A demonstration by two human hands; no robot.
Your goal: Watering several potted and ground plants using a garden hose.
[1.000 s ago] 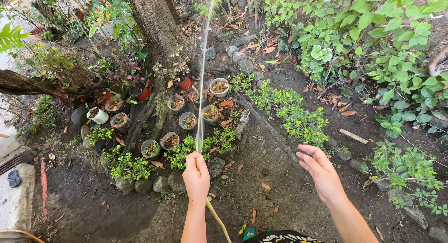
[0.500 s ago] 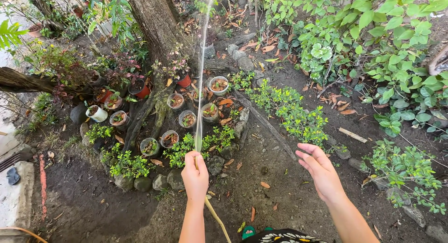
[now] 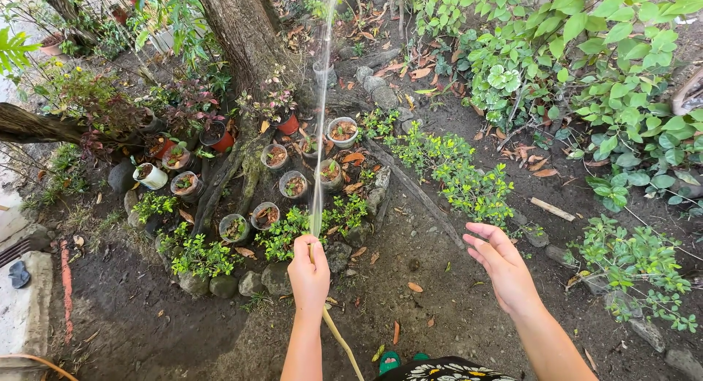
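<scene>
Left hand (image 3: 308, 273): fingers clenched tight around the end of a yellowish garden hose (image 3: 338, 340), thumb pressed at the nozzle end. The hose runs from the fist down toward the near edge, just left of the patterned clothing. A thin water jet (image 3: 319, 132) leaves the fist and runs far, up past the tree trunk (image 3: 238, 37) to the top of the view.

Right hand (image 3: 501, 267): released, fingers spread and nearly straight, palm turned left, holding and touching nothing. It hangs over bare dark soil (image 3: 439, 278), well apart from the hose and near a low yellow-green shrub (image 3: 469, 183).

Containers, left of and beneath the jet, grouped at the foot of the trunk:
- White cup-shaped pot (image 3: 151, 176), far left of the group, with dark soil and a small green sprout.
- Red pot (image 3: 288, 123) against the trunk, holding a plant with pinkish leaves.
- Dark-red pot (image 3: 218, 138), left of the red one, with reddish foliage.
- Pale round pot (image 3: 342, 131), right of the jet, filled with brown dry leaves.
- Several small clear or grey pots (image 3: 293, 185), each with soil, dry leaves and small seedlings.
- Nearest pot (image 3: 234, 229), just behind a row of rounded stones (image 3: 253, 284).

Fallen orange leaves (image 3: 416, 287) lie scattered on the soil.
</scene>
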